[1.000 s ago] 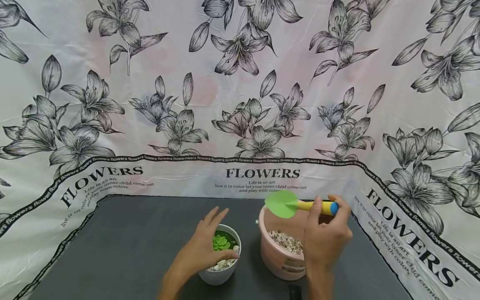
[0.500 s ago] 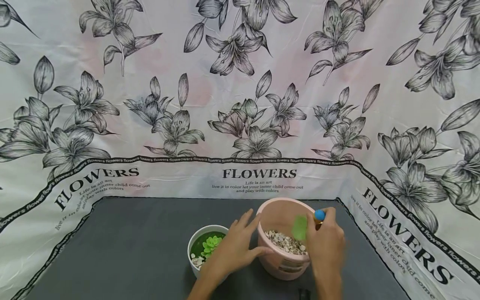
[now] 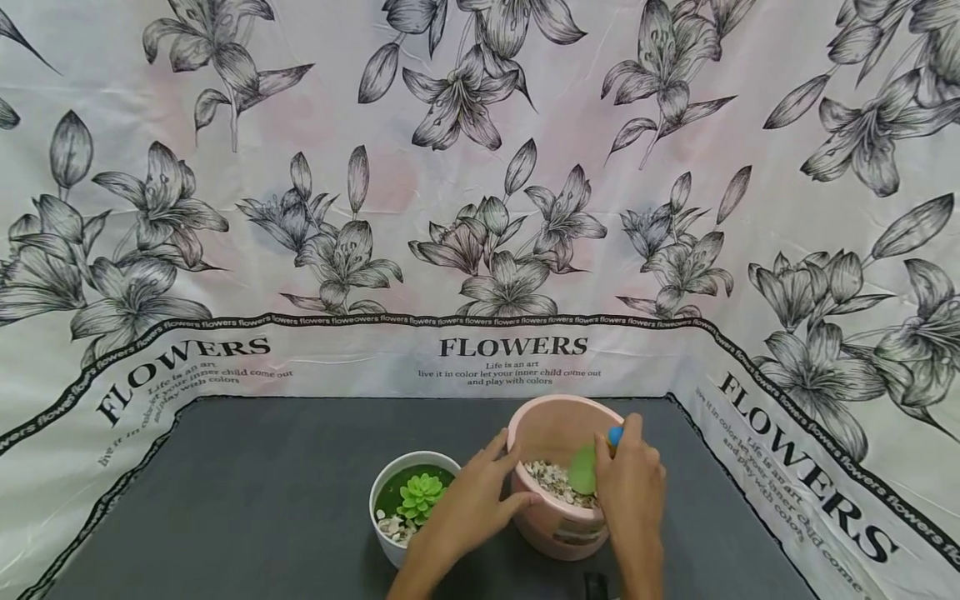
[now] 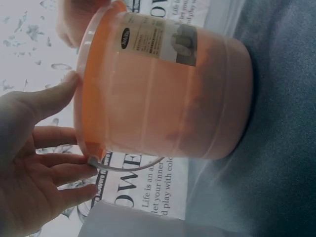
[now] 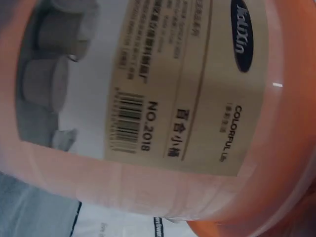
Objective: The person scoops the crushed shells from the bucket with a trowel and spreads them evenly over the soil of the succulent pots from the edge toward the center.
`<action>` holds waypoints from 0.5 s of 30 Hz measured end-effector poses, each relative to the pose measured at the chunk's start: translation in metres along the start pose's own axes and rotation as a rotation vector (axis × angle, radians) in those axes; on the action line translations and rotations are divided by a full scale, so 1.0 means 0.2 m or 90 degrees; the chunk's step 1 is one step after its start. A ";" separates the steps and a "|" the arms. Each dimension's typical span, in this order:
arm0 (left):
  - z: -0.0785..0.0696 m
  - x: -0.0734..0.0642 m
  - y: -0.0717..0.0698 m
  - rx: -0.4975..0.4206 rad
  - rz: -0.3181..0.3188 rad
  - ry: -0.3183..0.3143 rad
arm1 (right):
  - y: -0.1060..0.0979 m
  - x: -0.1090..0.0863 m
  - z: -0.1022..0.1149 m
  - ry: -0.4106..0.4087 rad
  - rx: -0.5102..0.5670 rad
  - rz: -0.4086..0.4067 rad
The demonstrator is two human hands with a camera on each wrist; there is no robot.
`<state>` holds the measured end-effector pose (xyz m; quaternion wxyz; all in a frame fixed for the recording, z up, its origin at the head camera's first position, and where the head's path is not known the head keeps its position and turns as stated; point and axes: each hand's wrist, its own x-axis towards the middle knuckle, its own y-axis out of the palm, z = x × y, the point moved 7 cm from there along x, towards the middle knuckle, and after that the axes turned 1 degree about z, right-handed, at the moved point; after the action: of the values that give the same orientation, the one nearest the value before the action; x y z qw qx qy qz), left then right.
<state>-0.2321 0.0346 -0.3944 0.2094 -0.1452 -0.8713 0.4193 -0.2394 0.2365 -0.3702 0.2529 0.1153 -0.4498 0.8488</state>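
A pink bucket (image 3: pixel 558 529) stands right of centre on the dark table, holding small pale pebbles (image 3: pixel 555 479). My right hand (image 3: pixel 630 492) grips a toy shovel by its handle, whose blue end (image 3: pixel 616 435) pokes out above the fist. The shovel's green blade (image 3: pixel 582 469) is down in the bucket at the pebbles. My left hand (image 3: pixel 480 500) lies at the bucket's left side, thumb and fairly straight fingers spread along the rim (image 4: pixel 86 74). The right wrist view is filled by the bucket's label (image 5: pixel 182 98); the shovel is hidden there.
Left of the bucket stands a white pot (image 3: pixel 390 546) with a green succulent (image 3: pixel 420 497) and pale stones, partly behind my left forearm. A small black object (image 3: pixel 596 586) lies at the near edge. Flower-printed cloth (image 3: pixel 510 367) encloses the table's back and sides.
My left hand has moved right, from over the white pot to the bucket's rim. My right hand has lowered the shovel from above the bucket into it, down to the pebbles.
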 end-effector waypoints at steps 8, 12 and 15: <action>0.01 0.02 0.00 -0.026 0.044 0.001 | 0.01 0.02 -0.03 0.016 0.031 0.032; 0.01 0.02 0.00 -0.019 0.054 0.002 | 0.00 0.03 -0.04 0.022 0.063 0.036; 0.01 0.02 0.00 -0.019 0.060 0.002 | 0.00 0.04 -0.06 0.054 0.108 0.040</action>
<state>-0.2369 0.0349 -0.3946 0.1885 -0.1898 -0.8694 0.4155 -0.2447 0.2499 -0.3738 0.2346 0.0859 -0.3687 0.8953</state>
